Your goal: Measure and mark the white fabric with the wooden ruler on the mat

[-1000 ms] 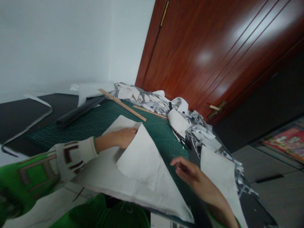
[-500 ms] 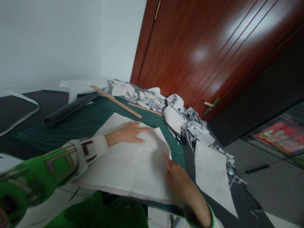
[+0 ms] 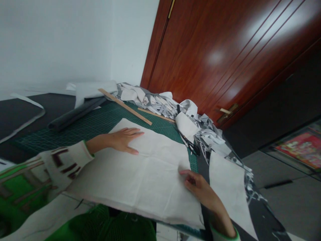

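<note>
A large white cloth piece (image 3: 150, 170) lies spread over a green cutting mat (image 3: 110, 115), close to my body. Flat on its upper left part rests my left hand (image 3: 125, 140), fingers spread. My right hand (image 3: 202, 190) is at the cloth's right edge, index finger stretched out over it and the other fingers loosely curled. Nothing shows in its grip. Black-handled scissors (image 3: 192, 146) lie just beyond the cloth's far right corner, partly under a white scrap.
Two wooden rulers (image 3: 125, 106) (image 3: 156, 114) lie across the mat's far side. A heap of white and grey scraps (image 3: 160, 102) runs along the wooden door (image 3: 200, 60). Another white piece (image 3: 228, 187) lies at the right. A dark roll (image 3: 75, 115) sits at the left.
The cloth's right part, raised and bent before, now lies flatter and reaches further right. My left hand has slid left, and my right hand has moved right and slightly down.
</note>
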The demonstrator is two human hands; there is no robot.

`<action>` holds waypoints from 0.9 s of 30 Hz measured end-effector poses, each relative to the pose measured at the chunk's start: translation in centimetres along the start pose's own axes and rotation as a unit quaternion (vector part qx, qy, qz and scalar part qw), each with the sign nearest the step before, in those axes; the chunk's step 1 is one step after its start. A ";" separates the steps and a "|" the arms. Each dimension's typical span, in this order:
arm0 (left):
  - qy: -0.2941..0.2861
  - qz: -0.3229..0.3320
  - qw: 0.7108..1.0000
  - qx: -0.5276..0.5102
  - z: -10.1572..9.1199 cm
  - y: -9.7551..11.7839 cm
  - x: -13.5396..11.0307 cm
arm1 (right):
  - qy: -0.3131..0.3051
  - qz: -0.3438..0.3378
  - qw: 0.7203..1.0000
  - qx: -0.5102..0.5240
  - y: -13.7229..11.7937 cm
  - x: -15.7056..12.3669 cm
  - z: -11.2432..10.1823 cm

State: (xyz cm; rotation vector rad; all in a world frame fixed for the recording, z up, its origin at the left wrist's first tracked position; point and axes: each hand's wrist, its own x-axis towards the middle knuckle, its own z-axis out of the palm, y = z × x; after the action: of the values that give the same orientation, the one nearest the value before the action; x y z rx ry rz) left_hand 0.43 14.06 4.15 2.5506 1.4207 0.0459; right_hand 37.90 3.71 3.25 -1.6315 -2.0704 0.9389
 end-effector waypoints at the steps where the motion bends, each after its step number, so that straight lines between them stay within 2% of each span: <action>1: 0.000 -0.010 1.000 0.000 -0.1 -0.4 -0.2 | 0.002 0.012 1.000 0.015 0.0 -0.3 0.2; 6: 0.010 -0.057 0.998 0.011 0.1 -2.6 -0.3 | 0.017 0.059 0.996 0.057 0.0 -1.9 0.6; 11: 0.046 -0.112 0.992 0.027 0.8 -4.2 0.6 | 0.019 0.081 0.993 0.083 -0.2 -2.4 1.0; 15: 0.107 -0.228 0.966 0.051 0.4 -3.8 0.6 | 0.031 0.082 0.993 0.082 0.1 -2.3 1.0; 18: 0.117 -0.299 0.946 0.054 -0.4 -3.0 0.0 | 0.042 0.070 0.993 0.089 0.3 -2.0 1.0; 27: 0.060 -0.295 0.953 -0.034 -1.2 -2.8 -0.4 | 0.086 0.019 0.989 0.122 0.6 -1.4 1.5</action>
State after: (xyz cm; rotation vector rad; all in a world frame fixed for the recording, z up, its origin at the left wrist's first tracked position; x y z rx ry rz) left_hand -2.25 15.37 4.82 1.9978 2.1245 0.1488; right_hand 37.81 2.08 1.96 -1.5681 -1.7429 0.9835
